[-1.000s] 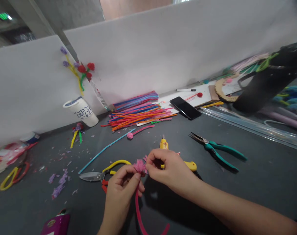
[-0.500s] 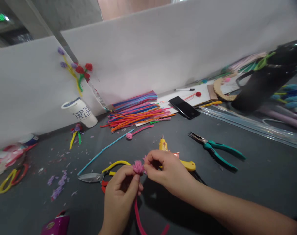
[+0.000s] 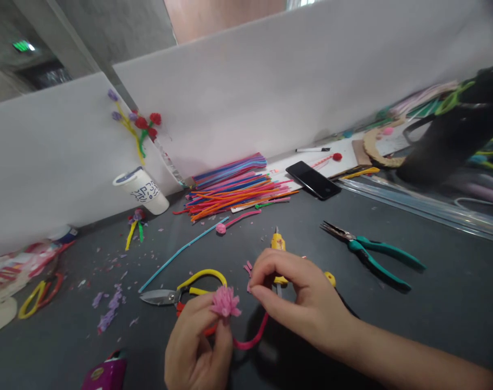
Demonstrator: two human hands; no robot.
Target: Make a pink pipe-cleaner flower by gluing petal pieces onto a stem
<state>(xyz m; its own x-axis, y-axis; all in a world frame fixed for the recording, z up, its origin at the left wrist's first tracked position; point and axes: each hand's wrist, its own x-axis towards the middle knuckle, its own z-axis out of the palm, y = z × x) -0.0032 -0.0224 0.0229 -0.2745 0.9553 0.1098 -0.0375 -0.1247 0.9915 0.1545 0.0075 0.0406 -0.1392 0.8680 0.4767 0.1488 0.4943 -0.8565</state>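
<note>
My left hand (image 3: 200, 338) pinches a fluffy pink flower (image 3: 225, 302) just below its head. A dark pink stem (image 3: 250, 343) curves from it to the right, beneath my right hand (image 3: 297, 295). The thumb and index finger of my right hand are pinched together, right of the flower and apart from it; anything between them is too small to make out. Small pink pieces (image 3: 247, 268) lie beside those fingertips. Behind my right hand is a yellow glue gun (image 3: 278, 242), partly hidden. Scissors with yellow and red handles (image 3: 208, 275) lie behind my left hand.
Teal-handled pliers (image 3: 372, 254) lie at the right, below a black phone (image 3: 313, 180). Colourful pipe cleaners (image 3: 238, 195) are piled at the back, with a white cup (image 3: 143, 190) to their left. A dark bottle (image 3: 441, 135) stands at the right. Purple scraps (image 3: 110, 311) lie at the left.
My left hand has moved down and slightly left with the flower, whose head now looks more spread. My right hand has come away from the flower, to the right. The view has shifted slightly.
</note>
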